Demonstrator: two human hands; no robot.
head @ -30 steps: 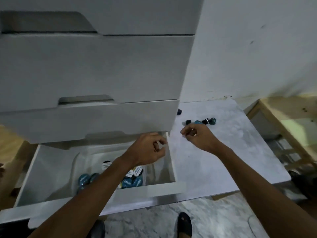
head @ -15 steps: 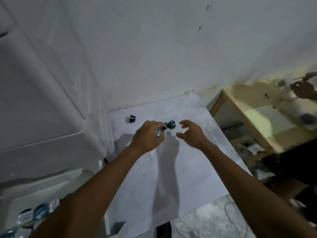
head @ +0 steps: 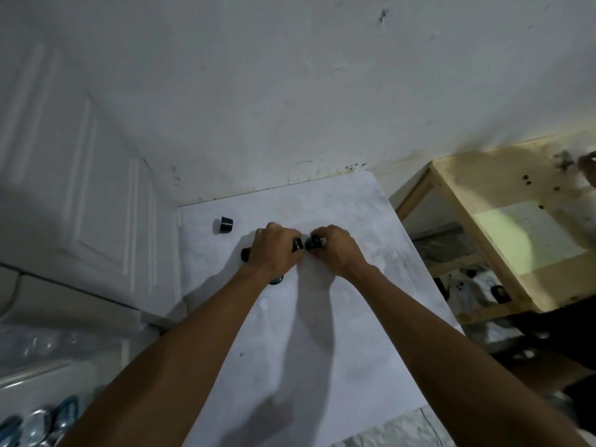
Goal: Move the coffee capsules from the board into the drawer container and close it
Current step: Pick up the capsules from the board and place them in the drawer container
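Both my hands rest on the white marble board [head: 322, 333] near its far end. My left hand [head: 275, 250] is closed around a black capsule [head: 297, 243], and another dark capsule [head: 245, 254] pokes out at its left side. My right hand [head: 333, 250] is closed on a teal capsule [head: 311, 244]. A teal capsule [head: 276, 280] shows under my left wrist. One black capsule [head: 225, 224] stands alone at the far left of the board. The open drawer [head: 42, 382] lies at lower left with several capsules [head: 38, 425] inside.
The white drawer unit [head: 80, 195] rises on the left, touching the board. A white wall [head: 290, 91] is behind. A wooden shelf frame [head: 503, 227] stands to the right, where another person's hand [head: 588, 171] shows at the edge. Marble floor [head: 403, 430] lies below.
My view swung right from the drawer to the board. My left hand left the drawer, and both hands came down and closed on the capsules at the board's far end.
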